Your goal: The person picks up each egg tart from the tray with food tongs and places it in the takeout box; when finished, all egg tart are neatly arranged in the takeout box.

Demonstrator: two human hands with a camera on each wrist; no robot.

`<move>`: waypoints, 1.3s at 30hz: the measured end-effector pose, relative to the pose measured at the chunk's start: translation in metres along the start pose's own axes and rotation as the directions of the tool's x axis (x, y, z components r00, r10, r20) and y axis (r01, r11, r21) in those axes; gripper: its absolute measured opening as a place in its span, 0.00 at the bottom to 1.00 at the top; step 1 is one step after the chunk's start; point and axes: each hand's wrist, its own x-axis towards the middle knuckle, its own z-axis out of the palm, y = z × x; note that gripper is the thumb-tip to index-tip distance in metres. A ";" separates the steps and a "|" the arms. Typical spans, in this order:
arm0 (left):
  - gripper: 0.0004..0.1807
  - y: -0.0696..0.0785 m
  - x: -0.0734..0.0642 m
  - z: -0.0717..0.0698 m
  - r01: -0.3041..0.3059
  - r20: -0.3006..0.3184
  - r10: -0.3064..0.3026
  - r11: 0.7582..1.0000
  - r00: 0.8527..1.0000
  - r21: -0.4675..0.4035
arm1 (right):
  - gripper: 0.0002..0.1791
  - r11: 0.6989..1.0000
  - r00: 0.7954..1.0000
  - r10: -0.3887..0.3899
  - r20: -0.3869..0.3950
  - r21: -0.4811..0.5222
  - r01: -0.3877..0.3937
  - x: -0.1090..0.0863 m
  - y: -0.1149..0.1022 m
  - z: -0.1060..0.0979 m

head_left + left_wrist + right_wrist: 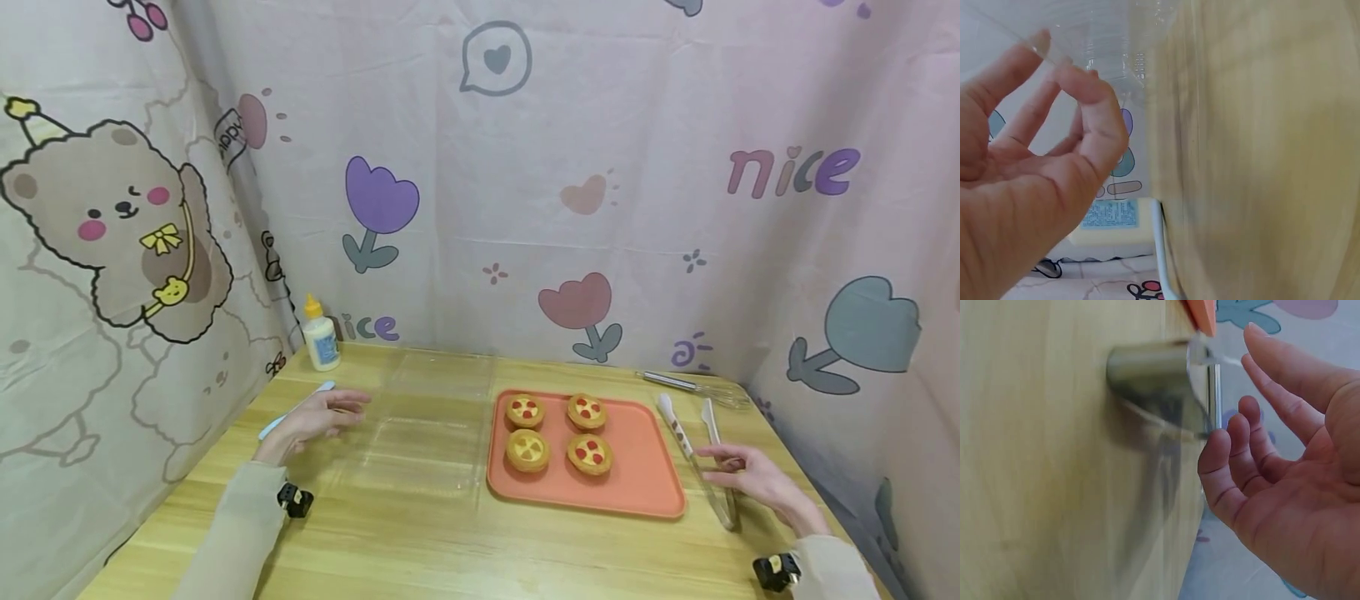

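Note:
My left hand (324, 412) hovers at the left side of a clear plastic box (427, 425), its fingers loosely bent. In the left wrist view the fingertips overlap the box's edge (1085, 37); whether they touch is unclear. At the right, my right hand (750, 475) is over metal tongs (723, 500) with pale tips, fingers spread and gripping nothing. The tongs' bent metal end (1154, 369) shows beside those fingers in the right wrist view. Between the hands lies an orange tray (645, 467) bearing several egg tarts (527, 451), most topped with red pieces.
A glue bottle (322, 337) with a yellow cap stands at the back left corner. A light blue stick-like handle (267, 429) lies partly behind my left hand. At the back right is a whisk (675, 381). Printed curtains (480, 150) enclose the wooden table (420, 550).

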 end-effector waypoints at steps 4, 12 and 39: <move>0.31 -0.001 0.000 0.001 0.005 0.031 -0.004 0.999 1.000 -0.032 | 0.33 1.000 0.999 0.014 0.034 0.024 -0.015 -0.004 0.008 -0.003; 0.30 -0.002 0.002 0.003 -0.024 0.054 0.027 0.998 0.998 -0.064 | 0.33 1.000 0.996 0.026 0.090 0.003 -0.026 -0.006 0.016 -0.006; 0.34 -0.005 0.001 0.003 -0.030 0.051 0.034 0.996 0.998 -0.086 | 0.35 0.999 0.997 0.017 0.074 -0.044 -0.014 0.002 0.007 -0.001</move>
